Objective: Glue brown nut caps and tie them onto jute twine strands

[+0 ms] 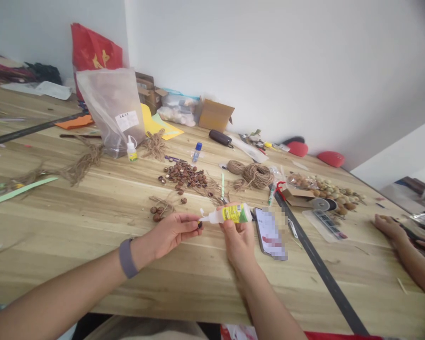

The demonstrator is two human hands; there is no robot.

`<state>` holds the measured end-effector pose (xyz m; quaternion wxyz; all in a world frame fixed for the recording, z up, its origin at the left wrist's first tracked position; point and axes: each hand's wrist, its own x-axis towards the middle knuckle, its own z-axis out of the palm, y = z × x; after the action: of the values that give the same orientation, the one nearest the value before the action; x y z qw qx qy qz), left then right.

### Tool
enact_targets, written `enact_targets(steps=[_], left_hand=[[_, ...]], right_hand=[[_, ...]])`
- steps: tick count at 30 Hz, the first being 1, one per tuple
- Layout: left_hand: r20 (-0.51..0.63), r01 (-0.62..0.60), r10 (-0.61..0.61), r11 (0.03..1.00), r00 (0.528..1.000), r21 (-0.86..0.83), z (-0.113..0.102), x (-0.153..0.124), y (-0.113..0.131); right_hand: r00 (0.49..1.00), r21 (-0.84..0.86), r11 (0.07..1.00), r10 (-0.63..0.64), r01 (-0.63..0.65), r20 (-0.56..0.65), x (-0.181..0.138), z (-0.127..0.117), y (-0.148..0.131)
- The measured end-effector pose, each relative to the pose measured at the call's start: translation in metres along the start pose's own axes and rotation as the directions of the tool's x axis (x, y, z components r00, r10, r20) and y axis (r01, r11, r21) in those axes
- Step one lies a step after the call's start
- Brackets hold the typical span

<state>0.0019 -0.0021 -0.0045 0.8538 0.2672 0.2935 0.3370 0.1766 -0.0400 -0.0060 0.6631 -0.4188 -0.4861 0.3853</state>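
Observation:
My right hand (238, 238) is wrapped round a glue bottle (233, 213) with a yellow and green label. The bottle lies nearly level, its white nozzle pointing left. My left hand (172, 231), with a grey band at the wrist, pinches a small dark brown nutshell (199, 225) between thumb and fingertips. The nozzle tip is at the shell; whether glue is flowing cannot be made out. Just beyond my left hand sit several round brown nuts (157, 212) with a bit of twine. A pile of brown shell halves (186, 175) is spread farther back.
A phone (271, 233) lies right of my right hand, beside a dark strip (318, 264) across the table. Twine balls (258, 175), a glue stick (197, 153), another glue bottle (131, 149) and a translucent bag (109, 104) stand behind. Another person's hand (389, 226) is at the right.

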Motion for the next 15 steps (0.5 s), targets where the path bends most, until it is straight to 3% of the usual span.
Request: enact_targets(steps=[15], left_hand=[[0.003, 0.003, -0.003, 1.0, 1.0, -0.004, -0.0005, -0.0001, -0.0006]], right_hand=[[1.0, 0.001, 1.0, -0.019, 0.019, 0.018, 0.0009, -0.0022, 0.0003]])
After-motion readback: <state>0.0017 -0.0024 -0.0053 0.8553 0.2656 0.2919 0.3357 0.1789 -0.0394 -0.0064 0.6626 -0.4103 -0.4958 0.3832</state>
